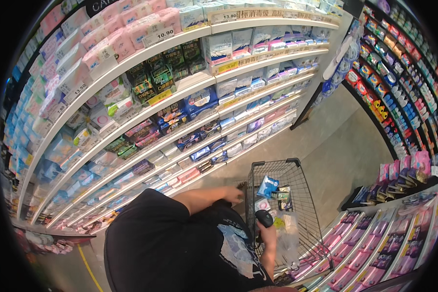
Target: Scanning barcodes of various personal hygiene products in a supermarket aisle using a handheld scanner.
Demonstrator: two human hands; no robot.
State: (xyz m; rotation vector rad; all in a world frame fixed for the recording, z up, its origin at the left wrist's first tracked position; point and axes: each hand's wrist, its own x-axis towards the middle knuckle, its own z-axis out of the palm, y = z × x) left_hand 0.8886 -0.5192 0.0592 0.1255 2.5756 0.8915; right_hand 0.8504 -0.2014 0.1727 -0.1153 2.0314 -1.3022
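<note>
My left hand is held in front of my body, just left of a wire shopping cart, its fingers loosely bent and nothing visible in them. My right hand is at the cart's near side, closed on a rounded black object whose kind I cannot tell. Inside the cart lie a blue-and-white packet, a dark green packet, a small white-and-pink packet and a clear plastic bag with things in it.
Long white shelves of packaged pads and tissues run along the left. More shelves with pink and purple packs stand at the lower right. Past the cart, grey floor leads to a rack of bottles and colourful packs.
</note>
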